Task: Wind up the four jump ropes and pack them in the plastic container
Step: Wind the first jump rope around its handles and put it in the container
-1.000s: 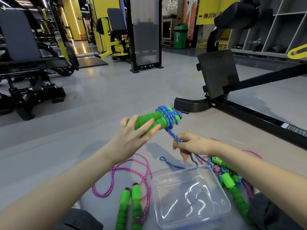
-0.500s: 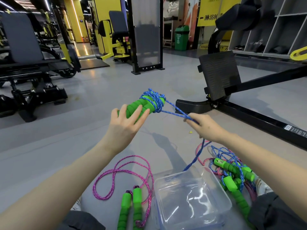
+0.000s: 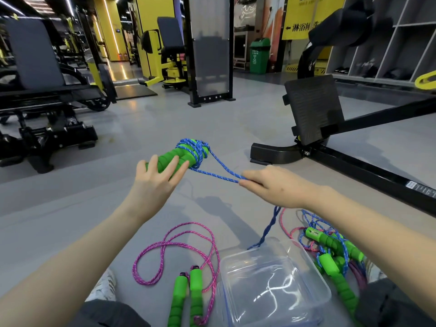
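Over the grey floor point(image 3: 118, 138), the left hand point(image 3: 155, 182) grips the paired green handles point(image 3: 174, 158), while the right hand point(image 3: 271, 185) pinches the doubled blue rope point(image 3: 217, 172), now drawn out taut to the right instead of low beneath them. Only a short tail hangs by the plastic container point(image 3: 325, 289), so this winding looks nearly done; the pink rope point(image 3: 179, 241) lies loose

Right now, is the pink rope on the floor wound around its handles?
No, the pink rope lies in loose open loops on the floor beside its two green handles.
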`<state>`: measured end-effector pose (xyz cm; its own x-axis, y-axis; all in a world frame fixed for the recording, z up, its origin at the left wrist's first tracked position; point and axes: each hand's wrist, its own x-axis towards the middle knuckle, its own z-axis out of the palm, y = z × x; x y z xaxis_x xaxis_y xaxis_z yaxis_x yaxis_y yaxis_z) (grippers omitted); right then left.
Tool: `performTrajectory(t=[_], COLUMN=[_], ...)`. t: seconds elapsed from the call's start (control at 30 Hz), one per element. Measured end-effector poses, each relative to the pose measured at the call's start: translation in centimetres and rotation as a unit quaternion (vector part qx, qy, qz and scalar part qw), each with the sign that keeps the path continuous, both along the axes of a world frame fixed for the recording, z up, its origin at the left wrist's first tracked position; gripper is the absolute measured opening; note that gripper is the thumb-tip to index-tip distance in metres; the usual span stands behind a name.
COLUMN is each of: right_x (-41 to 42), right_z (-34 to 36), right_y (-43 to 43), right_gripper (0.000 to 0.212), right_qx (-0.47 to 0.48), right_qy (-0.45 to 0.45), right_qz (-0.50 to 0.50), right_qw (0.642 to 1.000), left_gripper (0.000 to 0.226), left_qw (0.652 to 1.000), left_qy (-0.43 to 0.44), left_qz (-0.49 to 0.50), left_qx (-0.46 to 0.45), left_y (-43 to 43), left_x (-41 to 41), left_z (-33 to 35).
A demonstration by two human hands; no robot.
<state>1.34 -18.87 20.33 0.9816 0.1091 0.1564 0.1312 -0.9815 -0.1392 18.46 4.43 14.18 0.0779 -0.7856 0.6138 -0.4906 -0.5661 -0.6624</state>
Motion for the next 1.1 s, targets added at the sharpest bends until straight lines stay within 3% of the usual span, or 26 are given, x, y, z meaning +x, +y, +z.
performTrajectory(t=[0.1,0.2,0.3,0.4,0.5,0.57,0.7,0.73,0.8,0.9,0.97,1.0,1.03,1.07,1.1], right_x=[0.0,0.1,-0.2,-0.5,0.1,0.3,-0.3,-0.2,-0.2,0.3,0.1,0.1,0.0,0.0,-0.3], right_z=[0.2,-1.3,-3.0,-3.5,-3.1,-2.8,-1.9,-2.1,-2.6,-3.2,-2.7,-2.4,-2.6,-3.0,-2.9], right_y=[-1.5,-3.1,-4.3,-4.9,-4.9,-5.0,-4.3,-4.2,-3.5,-2.4,-1.9,-1.9,-2.3,-2.9,-3.0], right_gripper=[0.030,0.023,0.044,0.092,0.117,0.108,0.058,0.048,0.035,0.035,0.024,0.032,0.059,0.091,0.110], right_qx=[0.094,0.149,0.161,0.221,0.391,0.455,0.578,0.581,0.502,0.431,0.306,0.228,0.176,0.160,0.197], right_qy=[0.098,0.267,0.350,0.293,0.158,0.129,0.154,0.172,0.198,0.148,0.154,0.196,0.251,0.302,0.336], right_qz=[-0.032,-0.093,-0.137,-0.146,-0.106,-0.068,-0.004,-0.007,-0.032,-0.110,-0.148,-0.160,-0.159,-0.141,-0.129], right_qw=[0.990,0.948,0.912,0.919,0.901,0.878,0.802,0.796,0.841,0.883,0.928,0.940,0.938,0.929,0.912], left_gripper=[0.054,0.050,0.050,0.044,0.041,0.041,0.040,0.040,0.040,0.041,0.041,0.041,0.041,0.041,0.041], left_qw=[1.000,1.000,0.994,0.983,0.970,0.966,0.967,0.967,0.967,0.965,0.963,0.963,0.962,0.962,0.962], left_qy=[0.010,-0.002,-0.015,-0.014,-0.024,-0.022,-0.006,-0.002,-0.002,-0.008,-0.007,-0.004,0.000,0.002,0.002], left_qz=[0.003,-0.027,-0.101,-0.169,-0.223,-0.239,-0.242,-0.242,-0.247,-0.256,-0.260,-0.261,-0.263,-0.264,-0.265], left_qx=[-0.015,-0.008,0.028,0.074,0.094,0.099,0.082,0.075,0.065,0.065,0.067,0.068,0.069,0.070,0.070], left_y=[0.4,0.8,0.2,-1.3,-2.8,-3.4,-3.3,-3.3,-3.4,-3.5,-3.5,-3.5,-3.4,-3.4,-3.4], left_x=[0.4,0.6,-0.5,-2.3,-3.7,-4.2,-4.2,-4.2,-4.3,-4.4,-4.4,-4.5,-4.6,-4.6,-4.7], left_z=[0.1,0.8,1.8,2.7,2.7,2.5,2.7,2.8,2.9,2.8,2.6,2.6,2.7,2.7,2.8])
